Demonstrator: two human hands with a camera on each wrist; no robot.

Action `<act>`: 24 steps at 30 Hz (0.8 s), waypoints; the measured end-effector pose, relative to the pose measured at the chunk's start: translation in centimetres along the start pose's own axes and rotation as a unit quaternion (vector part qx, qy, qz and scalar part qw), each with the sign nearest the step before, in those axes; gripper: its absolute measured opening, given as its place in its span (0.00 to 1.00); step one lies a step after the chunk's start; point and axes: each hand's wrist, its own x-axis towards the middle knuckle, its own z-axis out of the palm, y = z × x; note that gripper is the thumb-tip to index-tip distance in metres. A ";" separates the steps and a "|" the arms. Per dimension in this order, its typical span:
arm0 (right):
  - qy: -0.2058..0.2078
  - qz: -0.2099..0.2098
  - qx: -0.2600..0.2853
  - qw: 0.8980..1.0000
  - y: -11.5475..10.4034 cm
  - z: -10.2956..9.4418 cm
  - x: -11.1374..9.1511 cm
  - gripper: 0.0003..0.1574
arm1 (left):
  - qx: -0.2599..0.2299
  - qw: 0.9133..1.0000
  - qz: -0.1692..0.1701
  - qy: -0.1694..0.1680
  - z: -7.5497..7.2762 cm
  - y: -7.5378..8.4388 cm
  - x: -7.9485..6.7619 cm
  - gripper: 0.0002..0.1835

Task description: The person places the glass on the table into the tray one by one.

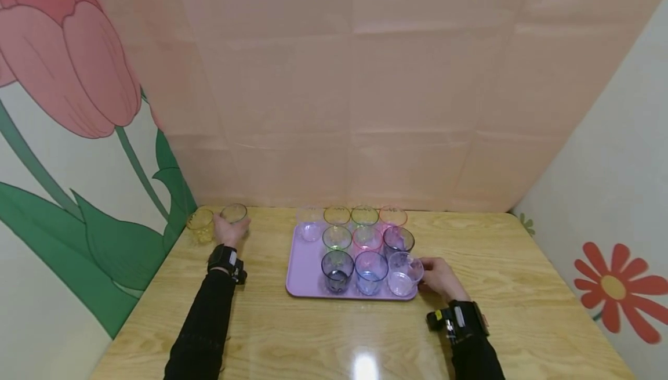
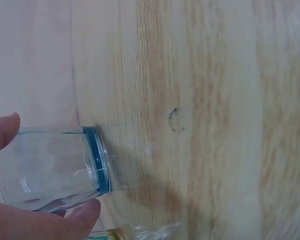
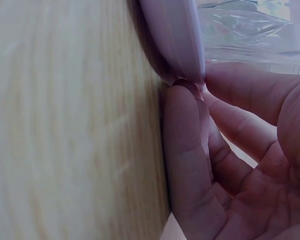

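Observation:
At the back left, my left hand [image 1: 231,230] holds a clear drinking glass [image 1: 233,213] between thumb and fingers. The left wrist view shows that glass [image 2: 50,167] with a teal band at its base, close to the wooden surface. A yellow glass [image 1: 200,226] stands just left of this hand. My right hand [image 1: 442,277] pinches the right front corner of a lilac tray [image 1: 302,275]; in the right wrist view the thumb lies above the tray rim [image 3: 177,40] and fingers are under it. Beside that hand, a clear glass [image 1: 404,275] stands on the tray.
Rows of tinted glasses fill most of the tray, among them a dark grey glass [image 1: 337,272], a blue glass [image 1: 371,274] and a pink glass [image 1: 367,239]. The wooden table [image 1: 292,339] meets a covered back wall [image 1: 344,107] and side walls.

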 end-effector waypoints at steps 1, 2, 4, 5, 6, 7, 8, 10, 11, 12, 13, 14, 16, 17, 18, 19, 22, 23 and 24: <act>-0.002 -0.003 -0.004 1.000 0.0 0.0 0.0 0.17 | -0.004 1.000 -0.001 0.001 0.0 -0.1 0.0 0.50; -0.001 -0.001 -0.003 1.000 0.0 0.0 0.0 0.17 | -0.008 1.000 -0.002 0.001 0.1 -0.2 0.0 0.50; -0.002 -0.001 -0.002 1.000 0.0 0.0 0.1 0.17 | -0.016 1.000 -0.001 -0.003 0.2 -0.6 0.2 0.49; -0.005 -0.004 -0.003 1.000 0.1 0.0 0.1 0.17 | -0.020 1.000 0.001 -0.002 0.2 -0.6 0.1 0.47; -0.004 -0.003 -0.001 1.000 0.1 0.0 0.1 0.17 | -0.027 1.000 0.002 -0.006 0.3 -0.8 0.3 0.47; -0.004 -0.004 -0.002 1.000 0.2 0.0 0.2 0.17 | -0.030 1.000 0.006 -0.007 0.4 -0.9 0.2 0.45; -0.003 0.000 0.006 1.000 0.2 -0.1 0.2 0.17 | -0.037 0.999 0.012 -0.009 0.4 -1.0 0.3 0.44; -0.002 0.003 0.013 1.000 0.2 0.0 0.2 0.18 | -0.050 0.998 0.023 -0.013 0.5 -1.1 0.4 0.42; -0.003 0.002 0.011 1.000 0.2 0.0 0.2 0.18 | -0.059 0.998 0.029 -0.013 0.4 -1.0 0.3 0.42; -0.001 0.005 0.012 1.000 0.2 0.0 0.3 0.19 | -0.064 0.997 0.035 -0.016 0.4 -1.0 0.2 0.42; -0.002 0.005 0.013 1.000 0.2 0.0 0.3 0.19 | -0.067 0.997 0.040 -0.017 0.3 -0.9 0.2 0.43; -0.002 0.007 0.017 1.000 0.1 0.0 0.3 0.19 | -0.066 0.997 0.046 -0.019 0.3 -0.9 0.1 0.43; -0.002 0.007 0.014 1.000 0.1 0.0 0.3 0.19 | -0.063 0.996 0.058 -0.020 0.1 -0.8 -0.1 0.43; -0.006 0.004 0.010 1.000 0.1 -0.1 0.3 0.19 | -0.065 0.996 0.064 -0.019 0.1 -0.7 -0.3 0.42; -0.006 0.005 0.011 1.000 0.1 0.0 0.3 0.19 | -0.067 0.995 0.072 -0.016 0.1 -0.7 -0.4 0.42; -0.006 0.006 0.012 1.000 0.1 -0.1 0.3 0.19 | -0.074 0.994 0.080 -0.011 0.0 -0.7 -0.6 0.41; -0.005 0.007 0.004 1.000 0.2 0.0 0.2 0.19 | -0.116 0.989 0.097 0.000 0.2 -0.5 -1.3 0.39; -0.005 0.007 0.001 1.000 0.2 -0.1 0.2 0.19 | -0.134 0.986 0.101 0.000 0.3 -0.3 -1.5 0.39; -0.003 0.008 0.001 1.000 0.2 0.0 0.2 0.19 | -0.152 0.983 0.104 -0.001 0.4 -0.2 -1.7 0.38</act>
